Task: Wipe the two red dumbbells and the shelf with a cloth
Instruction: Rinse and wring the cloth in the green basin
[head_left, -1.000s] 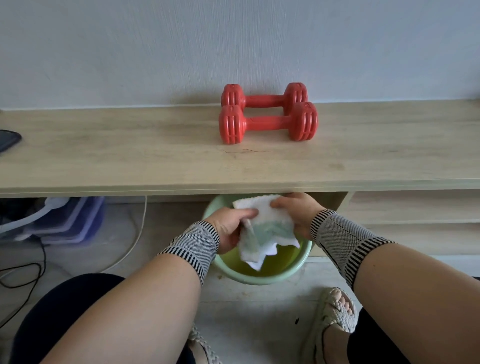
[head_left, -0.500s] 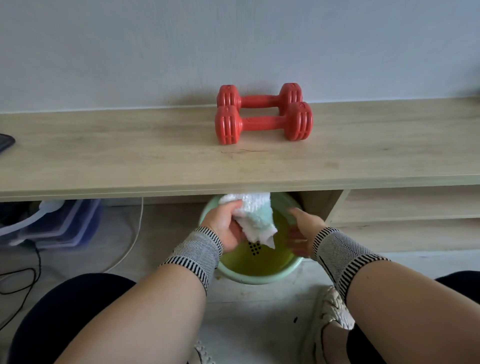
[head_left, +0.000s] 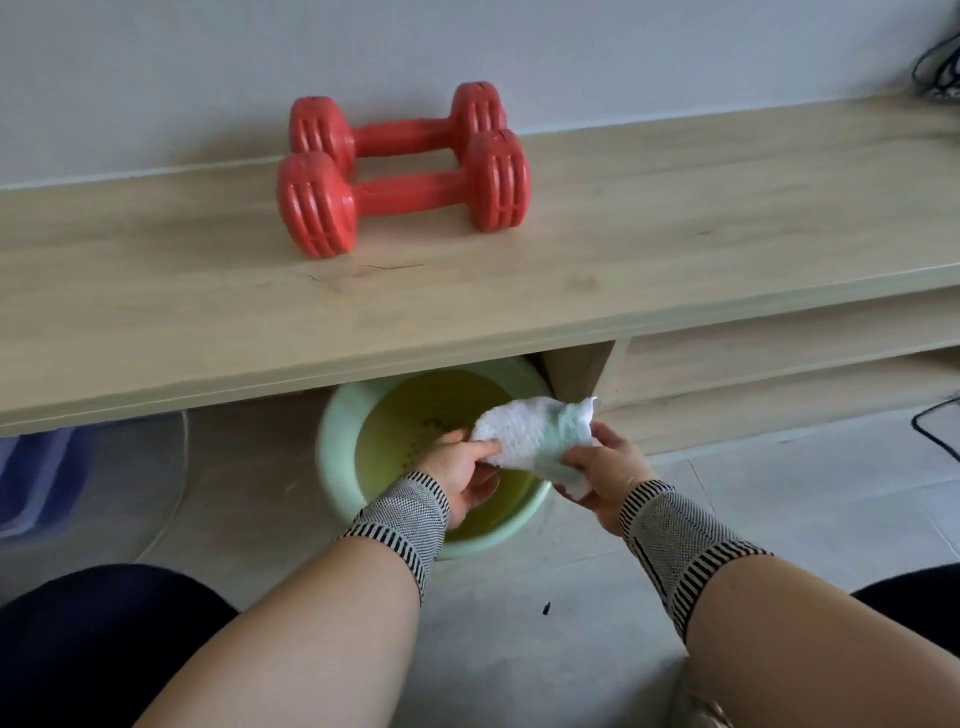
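Two hands holding a bunched cloth over a basin, below a shelf carrying two red dumbbells.

The light wooden shelf (head_left: 649, 249) spans the frame from left to right across its middle, against a pale wall. The front dumbbell (head_left: 402, 195) and the rear dumbbell (head_left: 397, 130) lie side by side on the shelf, upper centre-left of the frame, heads touching, the rear one next to the wall. A pale green basin (head_left: 337, 467) stands on the tiled floor at lower centre, partly under the shelf edge. The left hand (head_left: 462, 475) and right hand (head_left: 605, 470), each with a striped knit wrist sleeve, meet above the basin. The white and pale green cloth (head_left: 530, 431) is bunched between them: the left thumb and fingers pinch its left end, and the right fingers are curled around its right end.
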